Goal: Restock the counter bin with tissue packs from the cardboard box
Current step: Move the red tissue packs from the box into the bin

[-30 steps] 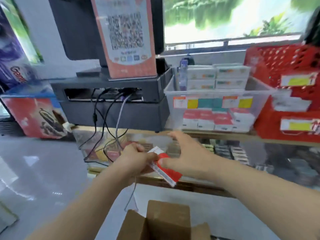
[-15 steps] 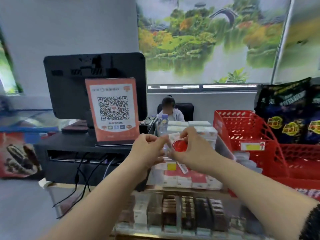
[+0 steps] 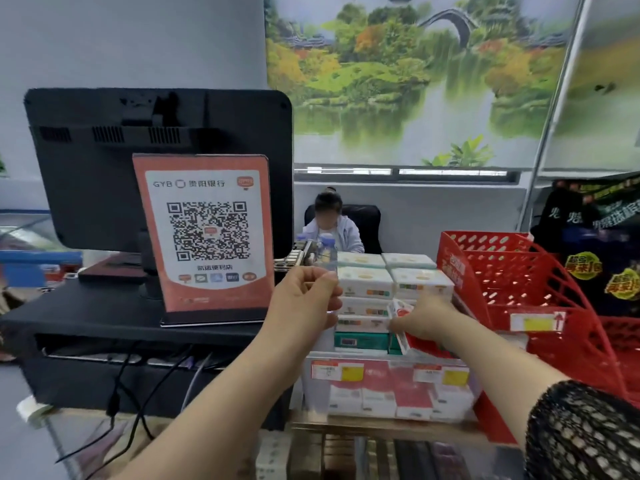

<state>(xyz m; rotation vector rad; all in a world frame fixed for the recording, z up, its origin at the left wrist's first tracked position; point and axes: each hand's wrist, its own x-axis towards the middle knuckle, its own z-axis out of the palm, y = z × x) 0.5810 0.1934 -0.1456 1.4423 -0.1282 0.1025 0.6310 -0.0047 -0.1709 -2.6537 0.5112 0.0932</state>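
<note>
- While both forearms reach over the counter, the right hand (image 3: 424, 320) is bent down at the wrist, its fingers and thumb curled round a red-and-white tissue pack (image 3: 401, 315).
- That pack is tilted, its lower end dipping into the right half of the clear counter bin (image 3: 313, 382), touching or just beside the stacked white boxes (image 3: 367, 287); I cannot tell which.
- The left hand (image 3: 304, 301) is raised at the bin's back-left corner with its fingers curled in toward the thumb. Whether it has hold of anything I cannot tell.
- A black net sleeve (image 3: 581, 431) covers the right upper arm.
- On the bin's front wall are red and yellow price labels (image 3: 341, 370), their print too small to read. Red-and-white packs show through the wall beneath them.
- The orange stand-up sign (image 3: 204, 233) reads "GYB 贵阳银行" above a QR code and "凯运便利店" below it.
- It stands before a black monitor (image 3: 156, 150).
- A water bottle (image 3: 327, 251) rises behind the left hand.
- To the right, a red basket (image 3: 519, 289) carries a yellow tag with a red arrow (image 3: 536, 322).
- Behind it, black bags (image 3: 606, 237) have yellow lettering I cannot make out.
- A person (image 3: 332, 226) is seated behind the counter.
</note>
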